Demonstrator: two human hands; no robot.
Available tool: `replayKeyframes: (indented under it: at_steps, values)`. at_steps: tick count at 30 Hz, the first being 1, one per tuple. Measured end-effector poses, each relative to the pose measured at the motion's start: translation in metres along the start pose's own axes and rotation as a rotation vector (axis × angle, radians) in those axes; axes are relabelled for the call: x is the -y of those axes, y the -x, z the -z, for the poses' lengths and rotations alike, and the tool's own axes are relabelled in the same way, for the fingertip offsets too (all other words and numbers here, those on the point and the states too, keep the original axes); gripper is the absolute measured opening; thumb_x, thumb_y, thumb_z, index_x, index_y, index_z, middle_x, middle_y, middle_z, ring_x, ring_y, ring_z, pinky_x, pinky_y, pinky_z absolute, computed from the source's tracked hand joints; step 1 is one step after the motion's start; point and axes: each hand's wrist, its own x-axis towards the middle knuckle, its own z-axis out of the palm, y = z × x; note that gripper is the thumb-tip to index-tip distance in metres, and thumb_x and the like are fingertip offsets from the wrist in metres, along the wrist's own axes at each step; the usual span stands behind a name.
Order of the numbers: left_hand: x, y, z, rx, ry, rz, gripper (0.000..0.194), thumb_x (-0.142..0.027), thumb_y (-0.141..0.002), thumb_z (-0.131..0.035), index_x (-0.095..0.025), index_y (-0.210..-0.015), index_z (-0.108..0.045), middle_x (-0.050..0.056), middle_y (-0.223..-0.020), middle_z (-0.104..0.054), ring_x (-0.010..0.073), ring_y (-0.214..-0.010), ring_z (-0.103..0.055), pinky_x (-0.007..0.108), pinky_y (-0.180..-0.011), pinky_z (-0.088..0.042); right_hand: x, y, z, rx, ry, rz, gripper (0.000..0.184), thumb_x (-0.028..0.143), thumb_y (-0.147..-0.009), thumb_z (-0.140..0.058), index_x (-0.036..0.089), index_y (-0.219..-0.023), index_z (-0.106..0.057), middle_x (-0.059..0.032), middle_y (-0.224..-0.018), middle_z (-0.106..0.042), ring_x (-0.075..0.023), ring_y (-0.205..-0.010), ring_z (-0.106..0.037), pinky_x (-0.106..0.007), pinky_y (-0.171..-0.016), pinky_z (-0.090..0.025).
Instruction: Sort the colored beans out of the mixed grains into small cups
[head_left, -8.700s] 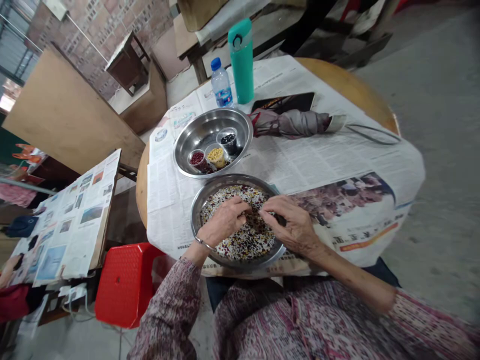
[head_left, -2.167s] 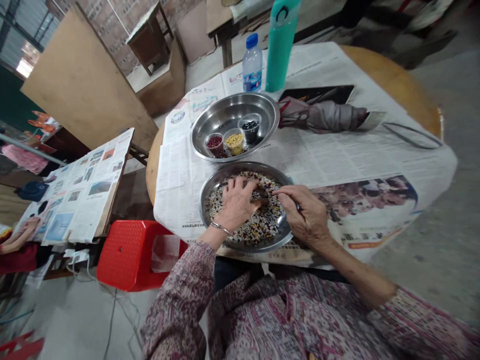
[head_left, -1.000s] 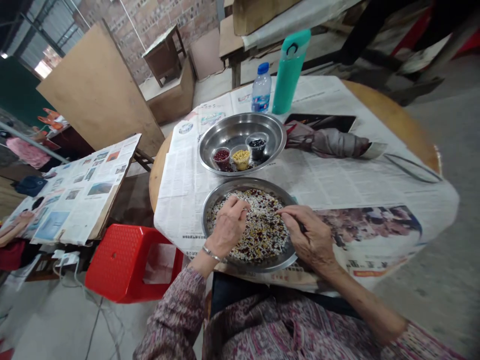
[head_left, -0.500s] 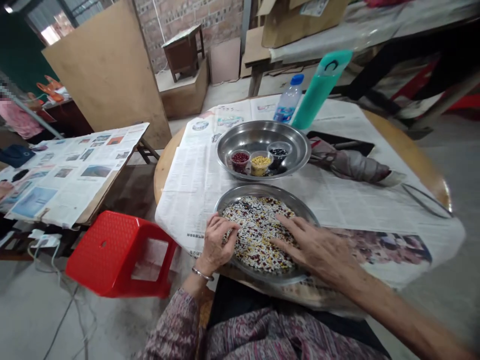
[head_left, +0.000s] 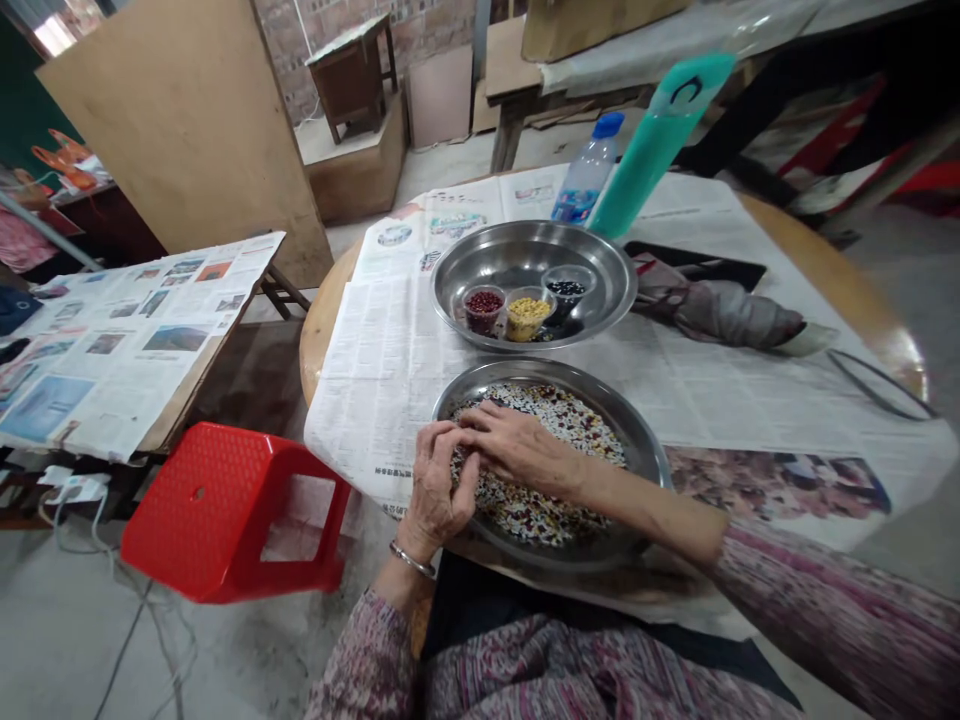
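Covered in part by right hand (head_left: 521,450) and forearm: middle and left stretches of the grains (head_left: 547,520) in the pan (head_left: 646,455). Hard to make out above the pan's left side: overlapping fingertips of both hands, any grain between them too small to see. Cut off at the edges of view: both patterned sleeves (head_left: 832,600). Behind the pan, to its right, a dark flat object (head_left: 724,264), partly hidden by the umbrella (head_left: 724,312), kind unclear.

At the pan's left rim, left hand (head_left: 437,480) with fingers bent and thumb apart, loosely half-open; impossible to tell whether holding anything. Bracelet (head_left: 412,560) on its wrist, just outside the pan. Over the pan from its right side, right forearm low; right hand back upward, fingers fairly straight, reaching to the left hand's fingers; hold likewise impossible to tell.

Inside the pan, on the newspaper-covered worktop (head_left: 367,390): grains in a loose spread, mostly white, speckled dark red, yellow and black. Just behind the pan: basin (head_left: 613,268) with clear cups of red beans (head_left: 484,303), yellow grain (head_left: 527,312) and black beans (head_left: 565,287).
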Motion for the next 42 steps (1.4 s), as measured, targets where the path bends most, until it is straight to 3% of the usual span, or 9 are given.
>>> replayKeyframes:
  at_steps: [3, 7, 13, 17, 20, 28, 32, 38, 42]
  values:
    - [0.001, -0.001, 0.000, 0.008, 0.005, -0.009, 0.016, -0.016, -0.096, -0.054, -0.020, -0.111, -0.055, 0.010, -0.113, -0.058, 0.0223, -0.113, -0.055, 0.043, -0.102, -0.048, -0.026, 0.000, 0.006, 0.015, 0.097, -0.072, 0.021, 0.022, -0.097, -0.049, 0.017, -0.098, -0.070, -0.0136, -0.108, -0.067, -0.0254, -0.098, -0.058, -0.041, -0.084, -0.050]
    - [0.000, -0.002, 0.000, 0.012, 0.011, -0.015, 0.017, -0.016, -0.096, -0.053, -0.020, -0.112, -0.055, 0.010, -0.112, -0.057, 0.0216, -0.112, -0.054, 0.043, -0.103, -0.047, -0.048, 0.033, 0.019, -0.010, 0.135, -0.220, 0.022, 0.025, -0.097, -0.049, 0.018, -0.095, -0.071, -0.0135, -0.106, -0.067, -0.0261, -0.096, -0.058, -0.041, -0.082, -0.050]
    - [0.000, -0.001, 0.001, 0.036, 0.019, -0.016, 0.019, -0.015, -0.098, -0.051, -0.020, -0.116, -0.055, 0.011, -0.119, -0.056, 0.0214, -0.118, -0.053, 0.044, -0.106, -0.046, 0.001, 0.070, 0.026, -0.069, -0.064, -0.138, 0.023, 0.028, -0.096, -0.057, 0.017, -0.116, -0.063, -0.0104, -0.106, -0.065, -0.0218, -0.095, -0.063, -0.035, -0.081, -0.055]
    - [0.001, -0.002, 0.001, 0.033, 0.007, -0.017, 0.020, -0.015, -0.098, -0.049, -0.019, -0.117, -0.055, 0.011, -0.119, -0.057, 0.0214, -0.117, -0.054, 0.045, -0.107, -0.046, 0.036, 0.057, 0.012, 0.046, -0.098, -0.005, 0.013, 0.019, -0.095, -0.055, 0.020, -0.104, -0.064, -0.0086, -0.103, -0.065, -0.0211, -0.092, -0.061, -0.035, -0.078, -0.055]
    - [0.001, -0.003, 0.001, 0.031, 0.003, -0.024, 0.020, -0.016, -0.099, -0.049, -0.020, -0.118, -0.055, 0.010, -0.118, -0.058, 0.0213, -0.117, -0.054, 0.044, -0.107, -0.046, 0.024, 0.041, 0.007, 0.052, -0.039, 0.062, 0.017, 0.010, -0.094, -0.051, 0.018, -0.097, -0.066, -0.0085, -0.097, -0.066, -0.0214, -0.089, -0.059, -0.036, -0.078, -0.054]
    - [0.003, -0.004, -0.001, 0.019, 0.011, -0.021, 0.018, -0.021, -0.100, -0.050, -0.020, -0.115, -0.057, 0.010, -0.116, -0.060, 0.0214, -0.115, -0.056, 0.043, -0.105, -0.047, -0.044, 0.053, 0.025, -0.086, 0.148, -0.349, 0.023, 0.021, -0.095, -0.050, 0.019, -0.102, -0.072, -0.0137, -0.106, -0.068, -0.0280, -0.100, -0.059, -0.042, -0.083, -0.051]
    - [0.002, -0.004, 0.000, 0.025, 0.016, -0.019, 0.018, -0.020, -0.100, -0.050, -0.020, -0.115, -0.057, 0.010, -0.116, -0.059, 0.0210, -0.116, -0.056, 0.042, -0.106, -0.047, -0.025, 0.070, 0.020, -0.056, 0.157, -0.413, 0.024, 0.027, -0.097, -0.049, 0.018, -0.107, -0.069, -0.0133, -0.100, -0.064, -0.0272, -0.093, -0.061, -0.040, -0.078, -0.052]
    - [0.001, -0.003, 0.000, 0.024, -0.005, -0.016, 0.020, -0.018, -0.099, -0.049, -0.020, -0.117, -0.057, 0.010, -0.117, -0.059, 0.0212, -0.115, -0.056, 0.043, -0.105, -0.048, 0.024, 0.053, 0.003, -0.024, -0.050, -0.226, 0.018, 0.014, -0.095, -0.050, 0.019, -0.104, -0.064, -0.0078, -0.095, -0.061, -0.0201, -0.085, -0.061, -0.032, -0.073, -0.054]
    - [0.003, -0.003, 0.000, 0.020, -0.003, -0.021, 0.019, -0.018, -0.099, -0.050, -0.020, -0.117, -0.058, 0.010, -0.118, -0.058, 0.0214, -0.116, -0.055, 0.044, -0.105, -0.047, 0.007, 0.033, 0.006, -0.092, -0.114, -0.213, 0.032, 0.004, -0.090, -0.044, 0.019, -0.109, -0.065, -0.0085, -0.100, -0.064, -0.0198, -0.090, -0.061, -0.034, -0.078, -0.055]
